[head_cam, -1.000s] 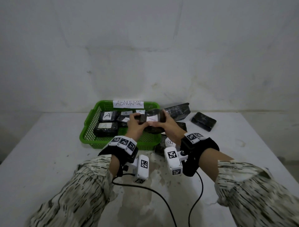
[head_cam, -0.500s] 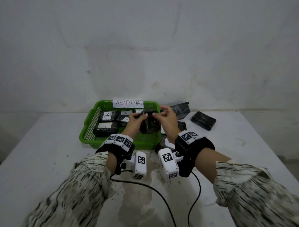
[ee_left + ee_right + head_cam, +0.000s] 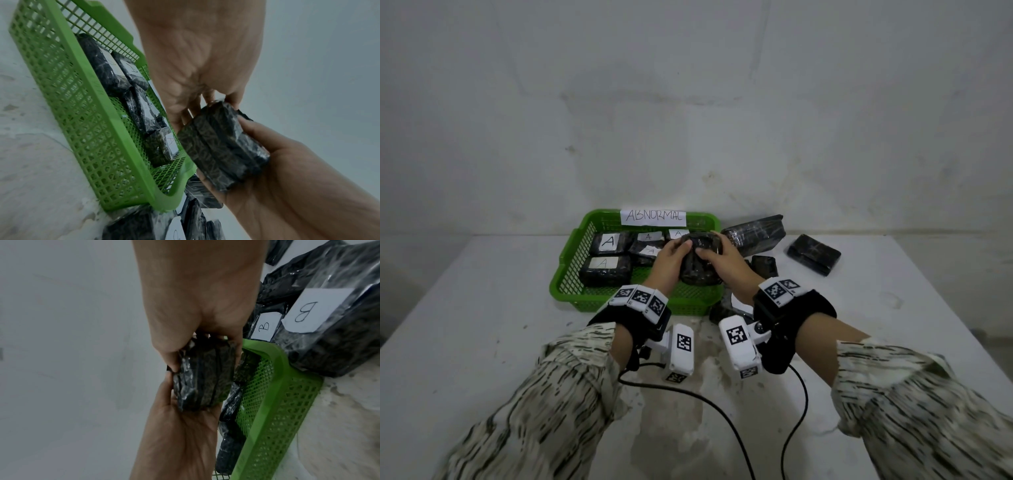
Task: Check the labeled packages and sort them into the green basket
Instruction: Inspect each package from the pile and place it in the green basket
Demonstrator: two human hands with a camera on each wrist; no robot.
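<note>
Both hands hold one black wrapped package (image 3: 700, 269) above the right part of the green basket (image 3: 571, 260). My left hand (image 3: 678, 248) grips its left side, my right hand (image 3: 710, 254) its right side and top. No label shows on the held package (image 3: 222, 149) in any view; in the right wrist view the package (image 3: 203, 376) sits between my right hand (image 3: 195, 340) above and the left hand (image 3: 180, 418) below. Several packages marked A (image 3: 607, 242) lie in the basket (image 3: 102, 113).
A paper sign reading ABNORMAL (image 3: 653, 216) hangs on the basket's far rim. Black packages (image 3: 753, 233) (image 3: 813, 254) lie on the white table right of the basket; two marked B (image 3: 304, 313) (image 3: 264, 326) sit by its right corner. Wrist cables (image 3: 722, 411) trail near me.
The held package has been turned in both hands; its white label, visible a second ago, no longer shows. Both hands have shifted slightly left over the basket.
</note>
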